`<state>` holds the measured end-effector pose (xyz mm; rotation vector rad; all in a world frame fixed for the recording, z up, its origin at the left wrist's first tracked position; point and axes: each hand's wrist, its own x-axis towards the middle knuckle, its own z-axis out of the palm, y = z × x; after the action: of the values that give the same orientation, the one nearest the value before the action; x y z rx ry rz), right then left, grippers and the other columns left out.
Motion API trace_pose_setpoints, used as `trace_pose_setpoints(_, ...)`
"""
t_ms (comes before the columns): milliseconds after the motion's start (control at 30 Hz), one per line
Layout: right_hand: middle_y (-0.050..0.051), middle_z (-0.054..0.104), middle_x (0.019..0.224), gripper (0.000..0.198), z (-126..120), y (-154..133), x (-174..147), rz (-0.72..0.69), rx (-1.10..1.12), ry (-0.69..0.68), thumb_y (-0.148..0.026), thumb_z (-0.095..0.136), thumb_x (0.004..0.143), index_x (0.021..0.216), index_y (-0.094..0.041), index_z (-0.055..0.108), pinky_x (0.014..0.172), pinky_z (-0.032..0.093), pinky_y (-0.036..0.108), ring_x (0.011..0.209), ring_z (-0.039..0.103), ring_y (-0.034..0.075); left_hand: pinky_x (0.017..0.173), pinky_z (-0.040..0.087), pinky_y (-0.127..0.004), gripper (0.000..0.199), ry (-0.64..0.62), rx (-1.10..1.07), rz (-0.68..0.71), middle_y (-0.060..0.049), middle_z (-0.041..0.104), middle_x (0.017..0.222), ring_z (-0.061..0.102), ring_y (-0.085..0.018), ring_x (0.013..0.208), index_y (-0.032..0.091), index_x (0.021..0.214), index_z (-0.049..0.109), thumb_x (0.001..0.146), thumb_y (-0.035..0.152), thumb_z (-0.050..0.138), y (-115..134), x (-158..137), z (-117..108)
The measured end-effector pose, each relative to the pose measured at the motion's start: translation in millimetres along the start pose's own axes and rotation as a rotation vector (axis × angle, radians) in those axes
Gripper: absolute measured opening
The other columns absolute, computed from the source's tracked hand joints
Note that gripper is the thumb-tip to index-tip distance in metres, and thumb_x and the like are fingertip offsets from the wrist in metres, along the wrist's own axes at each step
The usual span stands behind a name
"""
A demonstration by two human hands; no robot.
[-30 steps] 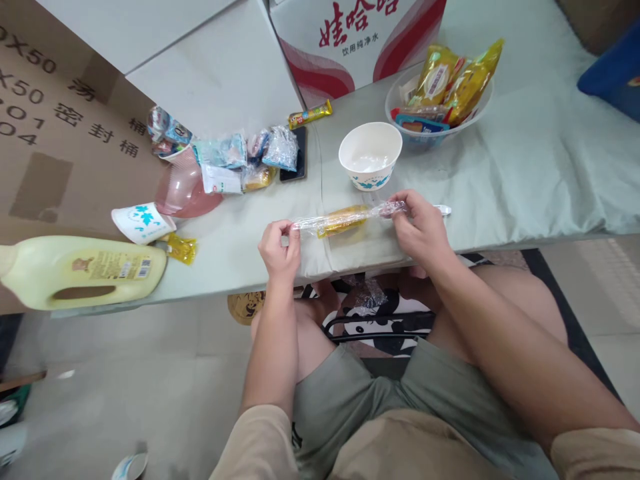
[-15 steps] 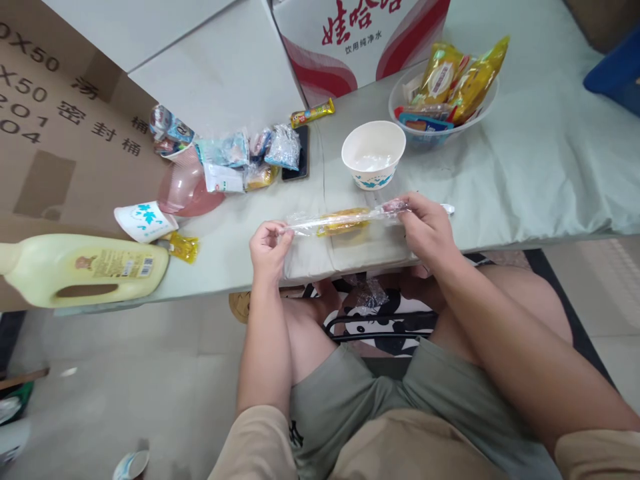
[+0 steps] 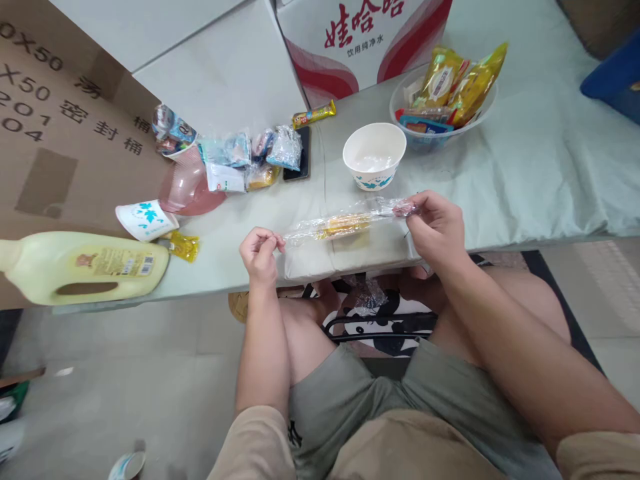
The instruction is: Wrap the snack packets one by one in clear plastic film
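Note:
A strip of clear plastic wrap (image 3: 305,231) stretches between my two hands, above the front edge of the cloth-covered table. A yellow packet (image 3: 345,225) sits in the middle of the wrap; its exact kind is hard to make out. My left hand (image 3: 261,255) pinches the wrap's left end between thumb and fingers. At the right end, my right hand (image 3: 436,223) is closed on the bunched wrap. A white paper bowl (image 3: 375,157) with blue leaf prints stands upright just beyond the wrap.
A clear plastic bowl (image 3: 447,139) of yellow snack packets stands back right. To the left are wrapped packets (image 3: 230,150), a phone (image 3: 299,160), a tipped paper bowl (image 3: 145,220) and a pale yellow jug (image 3: 90,268). Boxes (image 3: 370,47) line the back.
My hands have moved slightly apart, the left one leftward and the right one a little rightward. The wrap between them is longer and spread wider around the yellow packet.

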<state>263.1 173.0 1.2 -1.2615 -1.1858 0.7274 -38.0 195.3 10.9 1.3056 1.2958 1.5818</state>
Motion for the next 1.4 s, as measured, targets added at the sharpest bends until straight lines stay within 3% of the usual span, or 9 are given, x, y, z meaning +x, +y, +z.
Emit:
trace_pose_setpoints(167,0.000,0.071,0.074,0.023,-6,-8,-1,0.046,0.169,-0.132,-0.012,0.051,0.063,0.080,-0.024,0.061,0.076,0.055,0.036,0.074,0.070,0.019,0.066,0.045,-0.037,0.056,-0.136,-0.085,0.109,-0.005,0.050,0.041,0.053,-0.018,0.054,0.023,0.036,0.052,0.079,0.058,0.057,1,3,-5)
trace_pose_setpoints(333,0.000,0.065,0.055,0.018,-18,-22,-2,0.161,0.300,-0.369,-0.021,0.050,0.072,0.079,-0.022,0.066,0.060,0.052,0.033,0.053,0.064,0.018,0.064,0.044,-0.038,0.070,-0.126,-0.139,0.034,-0.004,0.037,0.033,0.046,-0.016,0.045,0.023,0.032,0.047,0.088,0.064,0.043,7,3,-4)
trace_pose_setpoints(600,0.000,0.067,0.054,0.023,-22,-28,-1,0.144,-0.135,-0.797,-0.030,0.051,0.085,0.086,-0.018,0.071,0.048,0.041,0.026,0.044,0.056,0.013,0.045,0.031,-0.031,0.064,-0.172,-0.073,-0.243,-0.006,0.050,0.041,0.040,-0.011,0.037,0.021,0.033,0.049,0.080,0.064,0.052,2,4,-13)
trace_pose_setpoints(767,0.002,0.072,0.067,0.023,-18,-22,-3,-0.047,-0.387,-0.695,-0.030,0.053,0.086,0.090,-0.020,0.073,0.056,0.043,0.029,0.055,0.063,0.015,0.061,0.046,-0.029,0.026,-0.094,0.275,-0.033,-0.007,0.071,0.077,0.062,-0.016,0.069,0.019,0.063,0.067,0.073,0.043,0.070,-9,6,-12)
trace_pose_setpoints(867,0.003,0.074,0.072,0.026,-18,-18,-4,-0.062,-0.411,-0.563,-0.030,0.052,0.088,0.102,-0.020,0.072,0.064,0.048,0.032,0.064,0.068,0.019,0.095,0.052,-0.040,0.025,-0.287,0.534,0.100,-0.009,0.070,0.115,0.064,-0.024,0.111,0.022,0.089,0.072,0.071,0.038,0.076,-10,5,-13)
trace_pose_setpoints(1000,0.007,0.079,0.104,0.029,-17,-7,-3,-0.138,-0.437,-0.487,-0.029,0.056,0.087,0.112,-0.022,0.070,0.077,0.055,0.039,0.080,0.074,0.023,0.119,0.038,-0.054,0.057,-0.608,0.728,0.080,-0.009,0.052,0.149,0.046,-0.033,0.142,0.028,0.118,0.068,0.065,0.035,0.086,-9,0,-12)
trace_pose_setpoints(1133,0.007,0.070,0.132,0.034,-17,3,-3,-0.323,-0.489,-0.577,-0.025,0.059,0.084,0.116,-0.025,0.068,0.105,0.049,0.051,0.129,0.061,0.031,0.119,0.039,-0.055,0.050,-0.637,0.744,0.081,-0.009,0.054,0.148,0.050,-0.031,0.141,0.027,0.120,0.067,0.071,0.025,0.080,-11,-1,-9)
trace_pose_setpoints(1300,0.010,0.056,0.151,0.067,-18,14,-4,-0.360,-0.598,-0.704,-0.033,0.074,0.076,0.141,-0.026,0.055,0.111,0.041,0.063,0.145,0.044,0.039,0.110,0.049,-0.051,0.008,-0.481,0.657,0.138,-0.007,0.068,0.128,0.064,-0.025,0.122,0.023,0.088,0.072,0.081,0.021,0.069,-16,4,-9)
trace_pose_setpoints(1400,0.008,0.060,0.147,0.039,-15,20,-2,-0.390,-0.582,-0.610,-0.030,0.068,0.083,0.122,-0.026,0.067,0.113,0.041,0.062,0.144,0.046,0.037,0.103,0.053,-0.046,0.008,-0.345,0.511,0.138,-0.007,0.074,0.111,0.069,-0.022,0.108,0.022,0.082,0.072,0.085,0.028,0.067,-19,8,-8)
